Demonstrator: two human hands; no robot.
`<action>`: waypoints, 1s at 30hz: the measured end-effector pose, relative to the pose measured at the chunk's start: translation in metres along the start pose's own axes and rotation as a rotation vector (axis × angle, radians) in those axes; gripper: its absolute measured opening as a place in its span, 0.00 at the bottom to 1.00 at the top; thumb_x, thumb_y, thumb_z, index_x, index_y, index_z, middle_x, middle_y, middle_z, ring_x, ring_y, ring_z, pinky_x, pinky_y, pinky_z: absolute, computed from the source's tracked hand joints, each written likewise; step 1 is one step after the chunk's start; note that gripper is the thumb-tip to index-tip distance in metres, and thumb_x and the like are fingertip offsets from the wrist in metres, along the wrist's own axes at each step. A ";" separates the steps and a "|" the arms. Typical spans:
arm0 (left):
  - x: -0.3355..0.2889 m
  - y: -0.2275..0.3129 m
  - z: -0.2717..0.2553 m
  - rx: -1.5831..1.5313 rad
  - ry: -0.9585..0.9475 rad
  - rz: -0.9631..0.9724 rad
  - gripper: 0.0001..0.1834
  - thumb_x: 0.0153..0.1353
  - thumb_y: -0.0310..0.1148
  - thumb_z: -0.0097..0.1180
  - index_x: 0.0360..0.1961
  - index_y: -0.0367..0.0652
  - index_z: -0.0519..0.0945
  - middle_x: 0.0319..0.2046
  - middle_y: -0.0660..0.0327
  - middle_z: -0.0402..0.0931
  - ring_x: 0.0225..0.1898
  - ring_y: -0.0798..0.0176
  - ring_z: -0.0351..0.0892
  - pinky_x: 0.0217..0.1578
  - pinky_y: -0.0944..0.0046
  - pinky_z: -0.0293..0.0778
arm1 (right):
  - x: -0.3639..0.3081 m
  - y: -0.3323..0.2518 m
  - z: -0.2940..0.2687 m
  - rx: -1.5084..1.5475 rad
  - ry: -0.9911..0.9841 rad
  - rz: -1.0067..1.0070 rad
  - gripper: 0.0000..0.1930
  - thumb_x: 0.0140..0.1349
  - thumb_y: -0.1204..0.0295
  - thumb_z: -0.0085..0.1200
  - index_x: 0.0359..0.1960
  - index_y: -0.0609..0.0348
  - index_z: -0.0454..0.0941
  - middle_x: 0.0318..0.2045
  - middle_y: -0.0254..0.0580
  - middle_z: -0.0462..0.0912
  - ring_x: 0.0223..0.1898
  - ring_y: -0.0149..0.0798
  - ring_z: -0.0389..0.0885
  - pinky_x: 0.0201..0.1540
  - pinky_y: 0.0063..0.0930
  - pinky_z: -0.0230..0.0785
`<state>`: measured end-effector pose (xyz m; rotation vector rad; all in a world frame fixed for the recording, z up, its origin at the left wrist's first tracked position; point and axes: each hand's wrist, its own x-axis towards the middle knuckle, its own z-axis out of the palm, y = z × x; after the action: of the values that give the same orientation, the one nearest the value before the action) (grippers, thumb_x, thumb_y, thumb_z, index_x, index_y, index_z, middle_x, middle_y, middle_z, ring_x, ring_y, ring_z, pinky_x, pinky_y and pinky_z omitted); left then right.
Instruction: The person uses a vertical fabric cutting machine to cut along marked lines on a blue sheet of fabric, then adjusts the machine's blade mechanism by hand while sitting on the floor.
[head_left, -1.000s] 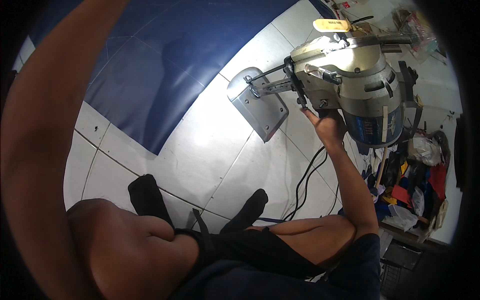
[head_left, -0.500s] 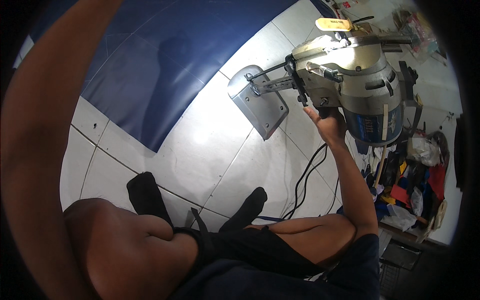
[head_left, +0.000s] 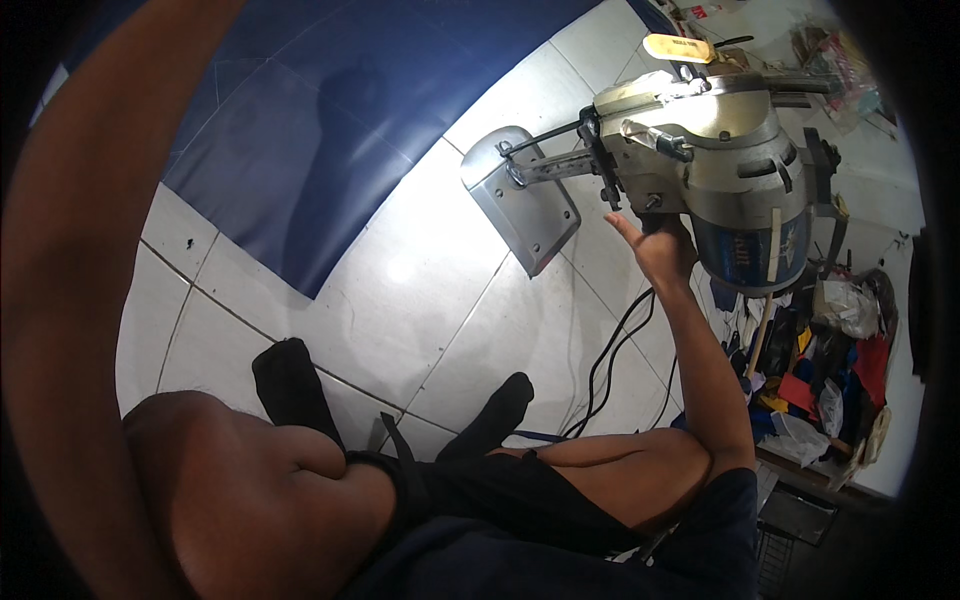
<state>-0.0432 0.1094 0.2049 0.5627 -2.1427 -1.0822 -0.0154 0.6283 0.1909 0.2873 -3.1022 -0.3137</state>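
My right hand (head_left: 663,248) is closed round the handle of a cloth cutting machine (head_left: 745,205), its thumb stretched out. The machine has a grey metal head, a blue-labelled round motor housing and a yellow-handled lever on top (head_left: 678,48). A narrow metal upright joins it to a flat grey base plate (head_left: 522,205), which appears beside the edge of a dark blue sheet (head_left: 300,190). I cannot tell whether the plate rests on the floor. My left arm (head_left: 80,270) reaches up past the top left edge, so that hand is out of view.
White floor tiles (head_left: 420,300) lie under the sheet. Black cables (head_left: 600,385) hang below the machine to the floor. My feet in black socks (head_left: 290,380) are near the sheet's corner. Mixed cloth scraps and plastic bags (head_left: 800,390) are heaped at the right.
The cutting machine and my right hand have shifted very slightly to the right in the picture. My grip on the handle is the same.
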 end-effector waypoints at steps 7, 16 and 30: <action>0.002 -0.004 0.005 -0.004 -0.020 0.016 0.09 0.52 0.34 0.55 0.25 0.39 0.81 0.19 0.56 0.77 0.22 0.61 0.77 0.25 0.59 0.71 | -0.001 0.002 0.005 -0.013 0.078 -0.002 0.41 0.45 0.35 0.62 0.49 0.59 0.73 0.38 0.49 0.84 0.41 0.52 0.82 0.44 0.40 0.74; 0.002 -0.026 -0.005 0.157 -0.063 0.123 0.06 0.54 0.31 0.56 0.29 0.39 0.80 0.22 0.56 0.77 0.22 0.61 0.77 0.23 0.61 0.72 | 0.001 0.011 0.001 0.189 -0.034 -0.036 0.36 0.52 0.39 0.59 0.51 0.58 0.74 0.44 0.51 0.82 0.47 0.52 0.80 0.48 0.41 0.71; -0.250 0.060 0.055 0.873 -1.463 0.250 0.11 0.51 0.24 0.52 0.35 0.38 0.84 0.41 0.51 0.81 0.42 0.53 0.82 0.38 0.55 0.76 | -0.004 0.011 -0.002 0.307 0.047 -0.196 0.37 0.53 0.46 0.62 0.57 0.60 0.68 0.49 0.55 0.79 0.50 0.55 0.79 0.50 0.42 0.71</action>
<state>0.0839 0.3297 0.1393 -0.3665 -3.8307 -0.2335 -0.0136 0.6396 0.1954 0.5952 -3.0704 0.1710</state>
